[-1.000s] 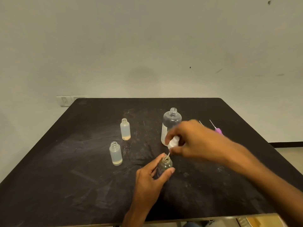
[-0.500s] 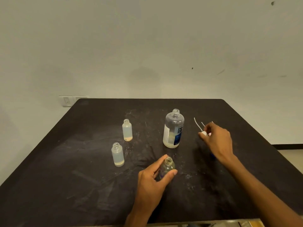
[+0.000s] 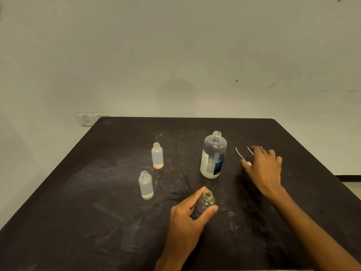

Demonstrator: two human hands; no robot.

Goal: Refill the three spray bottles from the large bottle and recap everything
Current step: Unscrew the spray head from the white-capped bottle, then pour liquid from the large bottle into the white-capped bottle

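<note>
On the dark matte table [image 3: 97,222], all bottles upright w/ necks uncapped. Large clear plastic bottle w/ blue-and-white label [image 3: 213,155] stands right of centre. Two small frosted plastic spray bottles sit to its left: far one [image 3: 157,156] behind, near one [image 3: 146,186] in front & slightly further left, apart from each other. Third small clear spray bottle [image 3: 205,202] is nearest the viewer, in front of the large bottle, w/ left hand [image 3: 188,216] wrapped round it from the left. Right hand [image 3: 263,167] lies on the table right of the large bottle, over white spray heads w/ thin dip tubes [image 3: 239,154]; tubes poke out behind & left of the fingers. Wall switch plate [image 3: 87,119] is behind the table's far-left corner.
</note>
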